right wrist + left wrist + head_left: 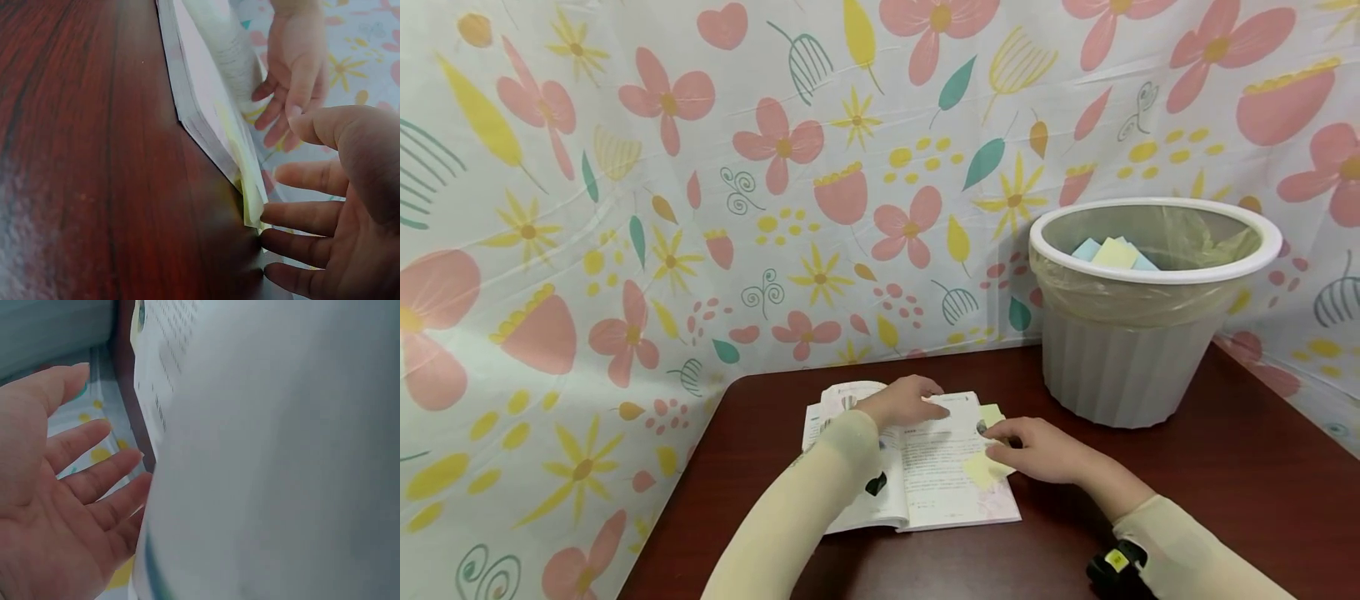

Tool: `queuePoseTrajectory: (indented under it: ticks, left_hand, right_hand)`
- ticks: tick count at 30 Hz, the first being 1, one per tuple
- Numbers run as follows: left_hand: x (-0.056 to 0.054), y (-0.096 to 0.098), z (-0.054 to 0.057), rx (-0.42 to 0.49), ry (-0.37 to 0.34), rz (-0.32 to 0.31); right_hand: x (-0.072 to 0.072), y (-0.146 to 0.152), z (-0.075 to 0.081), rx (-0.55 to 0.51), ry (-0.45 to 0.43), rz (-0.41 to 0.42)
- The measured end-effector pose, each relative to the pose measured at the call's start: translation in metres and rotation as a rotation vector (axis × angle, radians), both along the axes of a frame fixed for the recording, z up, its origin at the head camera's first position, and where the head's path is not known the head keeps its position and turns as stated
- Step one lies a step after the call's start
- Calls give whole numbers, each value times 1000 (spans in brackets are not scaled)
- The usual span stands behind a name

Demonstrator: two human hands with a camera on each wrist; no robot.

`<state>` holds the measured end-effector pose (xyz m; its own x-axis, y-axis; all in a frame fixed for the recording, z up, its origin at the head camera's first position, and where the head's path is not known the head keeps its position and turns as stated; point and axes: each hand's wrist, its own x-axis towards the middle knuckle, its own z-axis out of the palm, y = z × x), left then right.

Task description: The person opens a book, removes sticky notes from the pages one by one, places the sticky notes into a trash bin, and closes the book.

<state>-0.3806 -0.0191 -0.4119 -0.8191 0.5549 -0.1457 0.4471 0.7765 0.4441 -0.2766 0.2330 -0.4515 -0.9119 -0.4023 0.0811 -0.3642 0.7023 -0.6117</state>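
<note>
An open book [936, 467] with printed pages lies on the dark red-brown table. My left hand [904, 403] reaches over its upper part, fingers relaxed; in the left wrist view the thumb stands apart from the fingers beside a raised, blurred page [250, 456]. Pale yellow sticky notes [982, 470] stick out along the book's right edge. There my right hand [1037, 450] is spread, thumb and fingers apart. The right wrist view shows its fingertips right at the yellow sticky note [252, 203], without curling round it.
A grey bin [1120, 358] with a white rim and a clear liner stands at the table's back right. Blue and yellow paper squares [1114, 253] lie inside it. A flower-patterned curtain [700, 208] hangs behind the table [955, 567].
</note>
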Motion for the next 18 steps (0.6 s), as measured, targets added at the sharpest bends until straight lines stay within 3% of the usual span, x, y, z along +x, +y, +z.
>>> queuePoseTrajectory:
  ticks: [10, 18]
  left_hand:
    - [7, 11, -5, -130, -18, -22]
    - [9, 17, -5, -232, -12, -14]
  right_hand:
    - [2, -3, -2, -29, 8, -81]
    - [-1, -2, -8, -50, 32, -78]
